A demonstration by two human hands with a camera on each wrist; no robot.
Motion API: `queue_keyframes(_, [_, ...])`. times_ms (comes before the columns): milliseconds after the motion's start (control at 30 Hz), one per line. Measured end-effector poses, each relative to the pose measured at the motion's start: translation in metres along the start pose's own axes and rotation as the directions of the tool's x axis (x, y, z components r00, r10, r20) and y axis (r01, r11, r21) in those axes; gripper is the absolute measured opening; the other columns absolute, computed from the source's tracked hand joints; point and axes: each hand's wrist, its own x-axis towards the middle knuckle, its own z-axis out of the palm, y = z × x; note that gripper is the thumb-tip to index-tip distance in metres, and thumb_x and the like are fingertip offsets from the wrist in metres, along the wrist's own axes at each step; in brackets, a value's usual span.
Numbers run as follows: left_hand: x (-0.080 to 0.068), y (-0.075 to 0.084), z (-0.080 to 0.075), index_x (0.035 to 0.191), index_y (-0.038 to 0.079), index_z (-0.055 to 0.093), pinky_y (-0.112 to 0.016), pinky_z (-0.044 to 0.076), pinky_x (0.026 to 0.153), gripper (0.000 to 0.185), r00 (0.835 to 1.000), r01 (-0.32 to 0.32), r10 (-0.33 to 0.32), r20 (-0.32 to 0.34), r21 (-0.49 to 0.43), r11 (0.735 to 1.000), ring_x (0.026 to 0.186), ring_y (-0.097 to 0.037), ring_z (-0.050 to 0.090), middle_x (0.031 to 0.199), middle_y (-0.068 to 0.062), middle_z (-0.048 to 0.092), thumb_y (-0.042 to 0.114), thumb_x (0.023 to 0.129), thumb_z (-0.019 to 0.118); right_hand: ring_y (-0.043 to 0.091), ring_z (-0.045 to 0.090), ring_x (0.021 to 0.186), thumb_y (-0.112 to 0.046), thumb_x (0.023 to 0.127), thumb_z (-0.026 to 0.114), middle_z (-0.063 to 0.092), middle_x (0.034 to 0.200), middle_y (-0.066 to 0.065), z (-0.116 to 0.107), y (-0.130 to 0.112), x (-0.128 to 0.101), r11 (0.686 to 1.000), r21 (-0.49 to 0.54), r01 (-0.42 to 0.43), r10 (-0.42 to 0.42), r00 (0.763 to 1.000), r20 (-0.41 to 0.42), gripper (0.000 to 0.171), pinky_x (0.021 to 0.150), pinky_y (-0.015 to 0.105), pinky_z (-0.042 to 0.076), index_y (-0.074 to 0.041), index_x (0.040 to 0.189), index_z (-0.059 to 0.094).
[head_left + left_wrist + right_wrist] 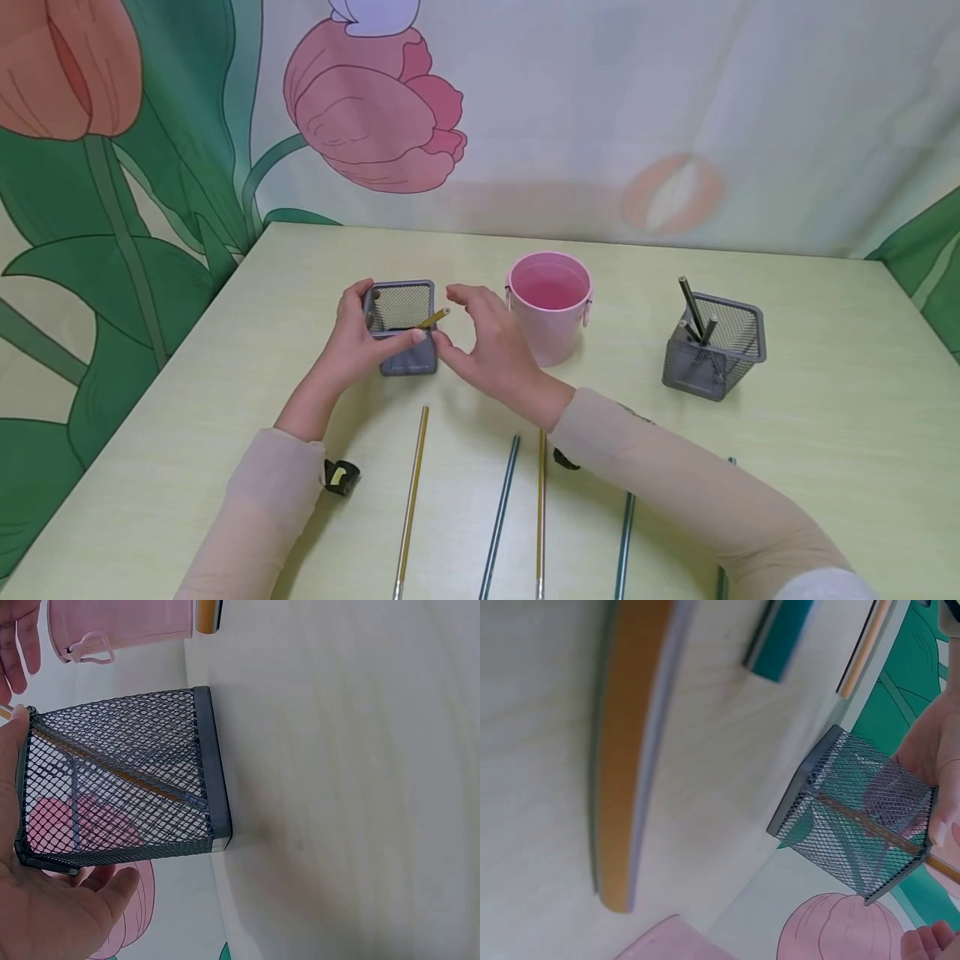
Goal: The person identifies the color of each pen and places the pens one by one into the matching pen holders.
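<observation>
My left hand (351, 333) grips a dark mesh pen holder (120, 780) by its upper rim, thumb on the near side and fingers round the left side. Inside the holder a yellow pencil (435, 317) leans, its tip sticking out past the right corner of the rim. In the left wrist view the rest of the pencil shows slanting down through the mesh to the base. Just right of that tip, my right hand (495, 346) hovers with thumb and fingers spread apart, nothing between them.
A pink bucket (551, 333) stands behind the right hand. Farther right, a second mesh pen holder (712, 346) contains several dark pencils (690, 304). Along the front lie yellow pencils (411, 500) and teal pencils (498, 517), some partly under the right arm. A patterned curtain (562, 125) hangs behind the table.
</observation>
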Motion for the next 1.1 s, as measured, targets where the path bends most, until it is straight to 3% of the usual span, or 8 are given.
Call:
queue_keyframes(500, [-0.001, 0.000, 0.000, 0.148, 0.001, 0.002, -0.050, 0.026, 0.113, 0.103, 1.000, 0.021, -0.021, 0.010, -0.001, 1.000, 0.136, -0.035, 0.026, 0.149, -0.023, 0.018, 0.027, 0.081, 0.075, 0.028, 0.052, 0.120, -0.013, 0.082, 0.072, 0.054, 0.130, 0.017, -0.023, -0.004, -0.006, 0.994, -0.025, -0.109, 0.111, 0.991, 0.072, 0.060, 0.102, 0.038, 0.044, 0.004, 0.132, 0.044])
queue_keyframes(1100, [0.000, 0.000, 0.001, 0.148, 0.000, 0.001, -0.050, 0.025, 0.113, 0.102, 1.000, 0.002, -0.002, 0.012, -0.015, 1.000, 0.138, -0.035, 0.023, 0.149, -0.023, 0.017, 0.025, 0.082, 0.074, 0.029, 0.051, 0.119, -0.011, 0.080, 0.074, 0.054, 0.128, 0.018, -0.048, -0.005, -0.023, 0.988, -0.058, -0.142, 0.147, 0.985, 0.085, 0.059, 0.100, 0.040, 0.046, 0.005, 0.129, 0.045])
